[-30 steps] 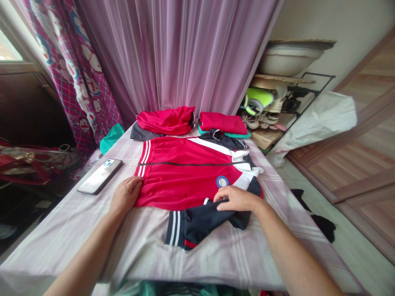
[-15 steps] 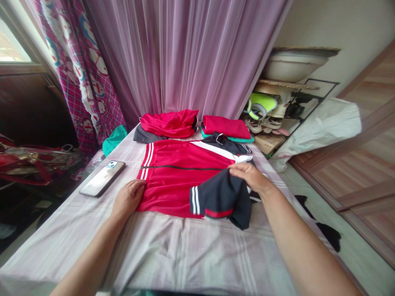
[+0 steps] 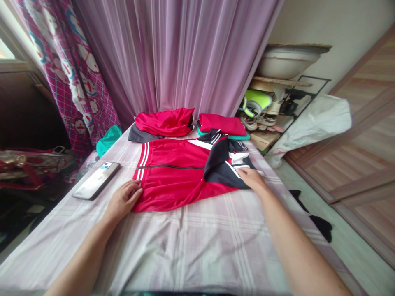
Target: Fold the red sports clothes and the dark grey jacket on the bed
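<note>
Right hand (image 3: 253,178), grip unclear, on jacket (image 3: 175,183) at centre right; left hand (image 3: 124,197), thumb apart, on hem (image 3: 143,160), centre left.

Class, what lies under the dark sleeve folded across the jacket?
The red jacket front and its black zip disappear beneath the sleeve; the part it covers cannot be seen.

Mid-frame, red jacket (image 3: 173,183) lying spread, dark sleeve (image 3: 217,158) crossing it. Left of centre, left hand (image 3: 122,198) resting at striped hem (image 3: 144,158); right of centre, right hand (image 3: 251,178) touching collar end. Phone (image 3: 95,181) lying left.
</note>
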`<move>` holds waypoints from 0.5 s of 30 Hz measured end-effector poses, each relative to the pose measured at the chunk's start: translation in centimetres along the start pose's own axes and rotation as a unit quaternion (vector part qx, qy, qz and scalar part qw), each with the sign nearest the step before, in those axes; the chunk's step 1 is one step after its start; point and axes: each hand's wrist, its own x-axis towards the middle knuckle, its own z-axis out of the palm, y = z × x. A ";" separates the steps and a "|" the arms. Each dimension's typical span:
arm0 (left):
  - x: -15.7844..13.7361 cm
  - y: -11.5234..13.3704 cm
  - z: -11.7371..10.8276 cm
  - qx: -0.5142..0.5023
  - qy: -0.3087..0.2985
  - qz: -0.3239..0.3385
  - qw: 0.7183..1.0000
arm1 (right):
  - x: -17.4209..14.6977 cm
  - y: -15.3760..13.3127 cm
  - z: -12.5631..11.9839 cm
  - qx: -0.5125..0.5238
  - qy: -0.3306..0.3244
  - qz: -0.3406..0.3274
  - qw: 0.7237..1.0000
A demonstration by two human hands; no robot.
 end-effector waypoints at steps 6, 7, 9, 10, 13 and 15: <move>-0.2 -1.0 -1.8 -0.016 -0.099 0.049 0.994 | -0.4 -0.1 -0.4 -0.043 0.044 0.071 0.996; -0.2 -1.2 -2.2 -0.015 -0.117 0.049 0.992 | -0.5 0.4 -0.7 0.003 0.074 0.075 0.994; -0.3 -1.6 -2.8 -0.008 -0.150 0.050 0.987 | -0.7 1.9 -1.4 0.115 0.145 0.098 0.978; -0.4 -1.8 -3.1 0.000 -0.163 0.054 0.985 | -0.9 2.7 -1.8 0.158 0.168 0.112 0.967; -0.6 -2.2 -3.5 0.034 -0.192 0.090 0.977 | -2.0 4.5 -2.2 0.176 0.152 0.134 0.963; -0.8 -2.3 -3.6 0.065 -0.202 0.111 0.971 | -2.9 4.5 -2.0 0.160 0.130 0.127 0.970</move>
